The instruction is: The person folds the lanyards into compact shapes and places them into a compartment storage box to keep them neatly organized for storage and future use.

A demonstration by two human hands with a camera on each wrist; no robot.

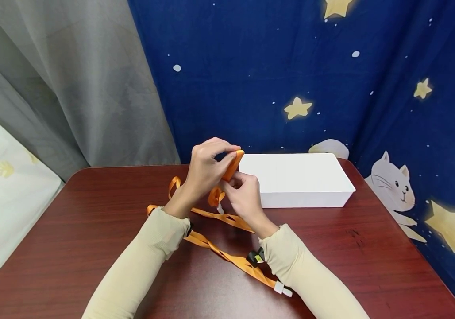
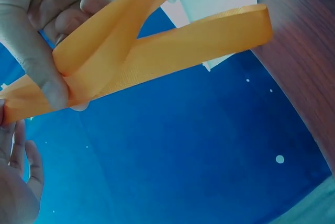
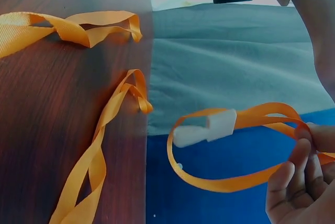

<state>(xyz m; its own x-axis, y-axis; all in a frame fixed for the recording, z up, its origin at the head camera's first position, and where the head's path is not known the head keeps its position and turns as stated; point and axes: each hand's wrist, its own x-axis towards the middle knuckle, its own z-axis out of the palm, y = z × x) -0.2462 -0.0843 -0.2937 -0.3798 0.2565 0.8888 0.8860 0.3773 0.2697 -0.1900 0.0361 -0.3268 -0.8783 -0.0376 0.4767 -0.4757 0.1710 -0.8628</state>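
Both hands are raised above the back of the table around a folded orange lanyard (image 1: 233, 166). My left hand (image 1: 207, 166) pinches its upper end between thumb and fingers. Just below and to the right, my right hand (image 1: 246, 195) grips the same strap, its thumb (image 2: 39, 75) pressed along the ribbon in the left wrist view. From the right hand hangs a loose loop with a white plastic clip (image 3: 222, 123). Two more orange lanyards lie on the table under the forearms, a nearer one (image 1: 233, 261) and a farther one (image 1: 207, 214).
A white box (image 1: 295, 175) stands at the back right, beside the right hand. The nearer lanyard ends in a white clip (image 1: 283, 289) by the right sleeve. Behind the dark red wooden table (image 1: 104, 221) hang a blue star-patterned curtain (image 1: 235, 79) and a grey one (image 1: 92, 88).
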